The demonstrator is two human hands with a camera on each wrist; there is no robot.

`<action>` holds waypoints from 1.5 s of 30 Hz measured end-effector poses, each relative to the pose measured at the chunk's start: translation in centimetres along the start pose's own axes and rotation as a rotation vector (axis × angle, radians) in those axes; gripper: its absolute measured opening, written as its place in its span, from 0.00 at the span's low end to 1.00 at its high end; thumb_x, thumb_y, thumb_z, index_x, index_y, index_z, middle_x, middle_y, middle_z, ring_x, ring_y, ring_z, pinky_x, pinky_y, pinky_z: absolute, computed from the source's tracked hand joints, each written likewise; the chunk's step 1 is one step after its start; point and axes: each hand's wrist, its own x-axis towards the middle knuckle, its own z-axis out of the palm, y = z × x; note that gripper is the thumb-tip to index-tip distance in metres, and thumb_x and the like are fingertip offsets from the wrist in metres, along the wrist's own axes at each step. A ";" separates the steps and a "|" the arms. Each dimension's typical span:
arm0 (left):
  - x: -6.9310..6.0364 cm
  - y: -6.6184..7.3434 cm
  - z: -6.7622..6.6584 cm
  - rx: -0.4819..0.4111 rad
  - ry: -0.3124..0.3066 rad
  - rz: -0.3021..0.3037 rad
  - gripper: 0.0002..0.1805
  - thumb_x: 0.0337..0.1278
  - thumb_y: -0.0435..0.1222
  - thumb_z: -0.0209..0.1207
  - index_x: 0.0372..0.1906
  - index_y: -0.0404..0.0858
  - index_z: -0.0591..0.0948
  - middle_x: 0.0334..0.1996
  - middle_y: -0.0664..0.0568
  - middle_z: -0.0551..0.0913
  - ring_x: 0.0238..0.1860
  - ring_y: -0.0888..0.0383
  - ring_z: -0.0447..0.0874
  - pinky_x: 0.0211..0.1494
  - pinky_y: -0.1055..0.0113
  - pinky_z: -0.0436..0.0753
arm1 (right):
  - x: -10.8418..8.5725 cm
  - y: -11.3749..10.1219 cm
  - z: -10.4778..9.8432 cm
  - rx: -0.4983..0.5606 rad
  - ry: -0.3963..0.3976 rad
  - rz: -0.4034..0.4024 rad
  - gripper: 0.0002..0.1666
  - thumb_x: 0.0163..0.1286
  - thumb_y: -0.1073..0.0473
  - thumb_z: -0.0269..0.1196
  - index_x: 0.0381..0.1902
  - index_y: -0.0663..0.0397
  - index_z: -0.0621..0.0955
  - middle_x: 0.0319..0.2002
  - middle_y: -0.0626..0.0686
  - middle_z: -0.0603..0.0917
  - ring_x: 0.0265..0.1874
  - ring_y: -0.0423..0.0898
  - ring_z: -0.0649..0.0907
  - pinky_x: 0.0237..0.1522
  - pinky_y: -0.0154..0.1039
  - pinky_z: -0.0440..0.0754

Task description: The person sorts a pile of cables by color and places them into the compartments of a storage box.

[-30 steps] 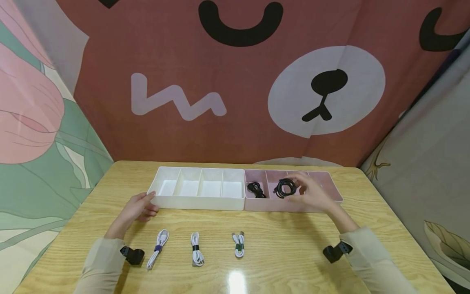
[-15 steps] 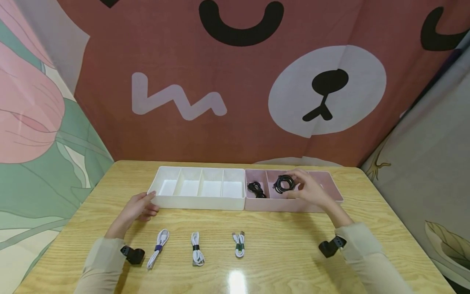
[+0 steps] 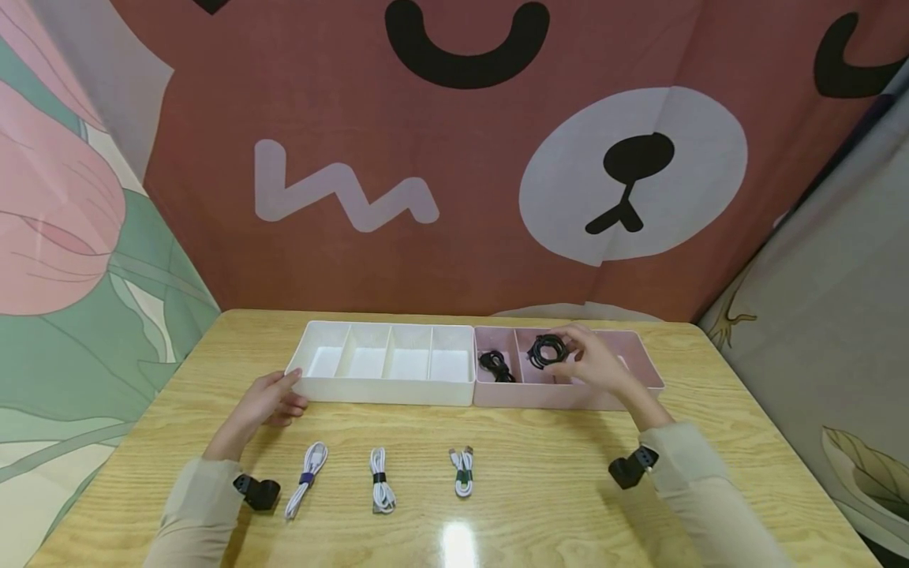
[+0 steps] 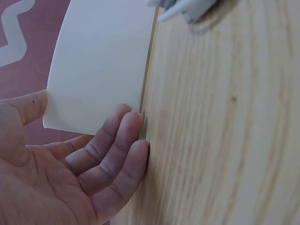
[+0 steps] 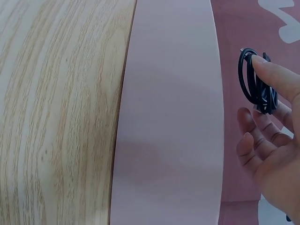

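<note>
Pinched between the thumb and fingers of my right hand (image 3: 592,359) is a coiled black cable (image 3: 545,351), raised above the second compartment of the pink divided box (image 3: 554,397). The right wrist view shows the coil (image 5: 258,84) higher than the box's rim. Another black cable (image 3: 495,366) lies in the box's leftmost compartment. My left hand (image 3: 264,404) holds the left front corner of the white divided box (image 3: 383,392). In the left wrist view its thumb (image 4: 35,107) touches the rim, while the index finger passes behind the end and the other fingers curl by the front wall.
Three bundled white cables lie in front of the boxes: one with a purple tie (image 3: 306,480), one with a black tie (image 3: 381,481), one with a green tie (image 3: 463,472). The wooden table (image 3: 540,489) meets a printed cloth (image 3: 469,268) behind.
My right hand has lifted the coiled black cable a little and shifted slightly left and away from me. The left hand and the boxes stay in place.
</note>
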 end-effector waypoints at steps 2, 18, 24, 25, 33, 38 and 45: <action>0.1 0.0 0.0 -0.003 0.004 -0.004 0.35 0.66 0.54 0.40 0.56 0.23 0.61 0.25 0.51 0.81 0.25 0.59 0.80 0.28 0.64 0.79 | 0.1 0.2 0.1 0.006 0.002 0.003 0.32 0.50 0.61 0.71 0.53 0.63 0.73 0.46 0.60 0.74 0.35 0.50 0.75 0.34 0.41 0.73; 0.2 0.0 0.0 -0.002 0.004 -0.005 0.36 0.66 0.54 0.40 0.57 0.23 0.60 0.26 0.50 0.81 0.25 0.59 0.80 0.28 0.64 0.80 | 0.8 1.7 1.0 -0.103 -0.035 -0.023 0.35 0.48 0.64 0.72 0.54 0.64 0.72 0.49 0.63 0.74 0.18 0.42 0.70 0.23 0.37 0.72; 0.0 0.0 0.0 -0.003 0.013 -0.008 0.36 0.65 0.55 0.40 0.57 0.23 0.60 0.26 0.50 0.81 0.25 0.59 0.80 0.28 0.64 0.79 | 0.8 1.9 1.0 -0.098 -0.050 -0.003 0.38 0.49 0.66 0.70 0.59 0.64 0.69 0.52 0.64 0.71 0.15 0.41 0.70 0.20 0.36 0.72; 0.0 0.0 0.0 -0.002 0.013 -0.007 0.36 0.65 0.55 0.40 0.57 0.23 0.60 0.26 0.50 0.81 0.25 0.59 0.80 0.28 0.64 0.79 | 0.8 1.9 1.0 -0.084 -0.043 -0.004 0.38 0.49 0.67 0.70 0.58 0.64 0.69 0.52 0.65 0.71 0.15 0.41 0.71 0.20 0.35 0.72; 0.1 0.0 -0.1 -0.017 0.002 -0.013 0.40 0.63 0.58 0.41 0.58 0.23 0.59 0.26 0.50 0.81 0.26 0.60 0.80 0.29 0.64 0.80 | 0.3 2.0 0.9 0.008 0.002 0.012 0.34 0.52 0.65 0.69 0.57 0.66 0.71 0.48 0.67 0.74 0.17 0.41 0.72 0.19 0.35 0.72; 0.1 0.1 -0.1 -0.020 -0.009 -0.010 0.38 0.65 0.55 0.41 0.59 0.23 0.58 0.26 0.50 0.81 0.25 0.60 0.80 0.29 0.64 0.79 | 0.0 1.8 0.7 0.078 0.015 0.080 0.33 0.55 0.61 0.68 0.57 0.66 0.71 0.46 0.67 0.75 0.23 0.44 0.76 0.22 0.38 0.75; 0.0 0.1 0.0 -0.015 -0.011 -0.021 0.34 0.68 0.52 0.39 0.58 0.22 0.58 0.27 0.49 0.82 0.26 0.59 0.80 0.29 0.62 0.79 | -0.4 1.3 0.8 0.134 0.040 0.078 0.30 0.56 0.65 0.66 0.56 0.67 0.71 0.46 0.66 0.75 0.26 0.47 0.76 0.25 0.43 0.77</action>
